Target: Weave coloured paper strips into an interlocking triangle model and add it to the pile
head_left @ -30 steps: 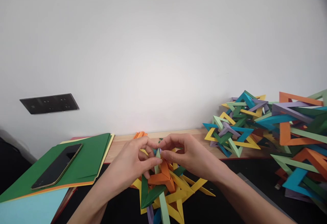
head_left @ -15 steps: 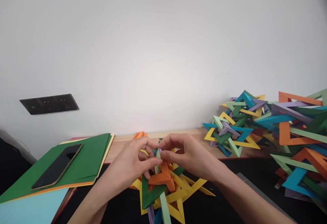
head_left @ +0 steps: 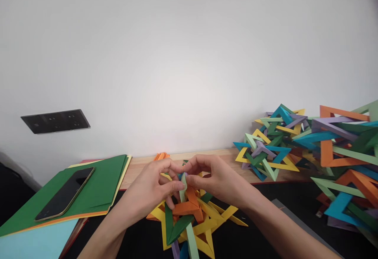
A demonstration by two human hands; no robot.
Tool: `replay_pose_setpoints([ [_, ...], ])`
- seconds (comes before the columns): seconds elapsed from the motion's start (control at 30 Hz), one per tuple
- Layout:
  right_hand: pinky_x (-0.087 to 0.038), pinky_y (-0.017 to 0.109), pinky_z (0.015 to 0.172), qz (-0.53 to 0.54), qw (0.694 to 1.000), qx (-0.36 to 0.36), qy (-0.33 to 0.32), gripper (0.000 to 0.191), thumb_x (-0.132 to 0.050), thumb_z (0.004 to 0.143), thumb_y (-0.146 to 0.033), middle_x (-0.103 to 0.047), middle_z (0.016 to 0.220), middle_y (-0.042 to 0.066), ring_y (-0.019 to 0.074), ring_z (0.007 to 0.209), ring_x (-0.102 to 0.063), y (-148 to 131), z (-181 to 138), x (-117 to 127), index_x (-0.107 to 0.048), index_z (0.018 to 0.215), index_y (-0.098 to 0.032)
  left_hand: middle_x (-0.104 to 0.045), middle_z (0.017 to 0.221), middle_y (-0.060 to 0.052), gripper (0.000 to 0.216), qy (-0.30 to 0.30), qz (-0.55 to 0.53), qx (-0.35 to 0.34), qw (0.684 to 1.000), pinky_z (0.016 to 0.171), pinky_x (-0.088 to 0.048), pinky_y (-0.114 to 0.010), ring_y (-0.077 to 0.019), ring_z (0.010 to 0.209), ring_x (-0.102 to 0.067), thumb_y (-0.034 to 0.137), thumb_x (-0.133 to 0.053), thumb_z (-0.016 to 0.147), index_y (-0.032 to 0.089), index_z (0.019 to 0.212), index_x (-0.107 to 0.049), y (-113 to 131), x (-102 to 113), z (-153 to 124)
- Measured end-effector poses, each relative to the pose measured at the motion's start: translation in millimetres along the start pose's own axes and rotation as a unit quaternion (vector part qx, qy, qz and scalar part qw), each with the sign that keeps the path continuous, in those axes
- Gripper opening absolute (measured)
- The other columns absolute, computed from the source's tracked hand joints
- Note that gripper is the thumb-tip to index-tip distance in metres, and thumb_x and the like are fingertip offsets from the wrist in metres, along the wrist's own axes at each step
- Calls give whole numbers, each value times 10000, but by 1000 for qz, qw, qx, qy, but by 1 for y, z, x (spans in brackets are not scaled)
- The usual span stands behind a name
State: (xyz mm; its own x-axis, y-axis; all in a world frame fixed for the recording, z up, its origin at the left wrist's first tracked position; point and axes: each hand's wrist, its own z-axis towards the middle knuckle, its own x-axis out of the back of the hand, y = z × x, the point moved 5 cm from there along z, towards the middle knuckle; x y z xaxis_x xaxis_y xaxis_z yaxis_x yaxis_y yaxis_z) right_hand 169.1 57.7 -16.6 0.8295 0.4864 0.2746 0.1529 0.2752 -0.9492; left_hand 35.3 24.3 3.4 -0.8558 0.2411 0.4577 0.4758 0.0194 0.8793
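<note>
Low in the middle of the head view sits an origami model (head_left: 203,226) of interlocking folded paper strips in yellow, orange, dark green, pale green, purple and blue. My left hand (head_left: 158,186) is closed at its top left, thumb and fingers pinching a pale green strip (head_left: 183,188). From the other side my right hand (head_left: 211,176) pinches at the upper tip of the same strip, where a bit of purple paper shows. The two hands' fingertips nearly meet there. Fingers hide the exact joint between the strips.
On the right stand several finished-looking paper star models (head_left: 262,152), partly stacked. To the left, a phone (head_left: 65,193) lies on green paper sheets (head_left: 109,180), with light blue paper (head_left: 38,237) below. Orange folded strips (head_left: 161,156) lie behind my left hand. A socket panel (head_left: 55,121) is on the wall.
The pale green strip between my fingers now looks slightly bent and turned. Both hands keep nearly the same place, still pinching; the whole view has shifted slightly.
</note>
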Motion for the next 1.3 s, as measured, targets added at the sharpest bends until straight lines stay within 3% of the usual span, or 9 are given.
replay_pose_setpoints([
  [0.4, -440, 241, 599, 127, 990, -24, -54, 81, -677, 731, -194, -668, 739, 32, 128, 669, -592, 5, 3, 2, -641, 767, -131, -635, 535, 49, 93, -2, 4, 12, 1000, 507, -483, -246, -152, 476, -632, 240, -603, 764, 201, 789, -523, 0, -2, 0],
  [0.93, -463, 256, 595, 96, 993, -23, -69, 188, -663, 767, -320, -652, 712, 16, 123, 636, -582, 3, 2, 4, -652, 839, -146, -629, 581, 56, 113, 6, -2, 19, 1000, 479, -469, -238, -147, 451, -643, 252, -605, 766, 200, 778, -505, 0, -3, -1],
  [1.3, -420, 235, 557, 121, 989, -20, -81, 150, -667, 764, -277, -646, 686, 15, 103, 595, -544, 3, 3, 3, -641, 793, -133, -606, 475, 71, 146, -3, -24, 29, 999, 451, -411, -206, -111, 393, -563, 233, -621, 765, 197, 842, -502, -5, -3, 1],
])
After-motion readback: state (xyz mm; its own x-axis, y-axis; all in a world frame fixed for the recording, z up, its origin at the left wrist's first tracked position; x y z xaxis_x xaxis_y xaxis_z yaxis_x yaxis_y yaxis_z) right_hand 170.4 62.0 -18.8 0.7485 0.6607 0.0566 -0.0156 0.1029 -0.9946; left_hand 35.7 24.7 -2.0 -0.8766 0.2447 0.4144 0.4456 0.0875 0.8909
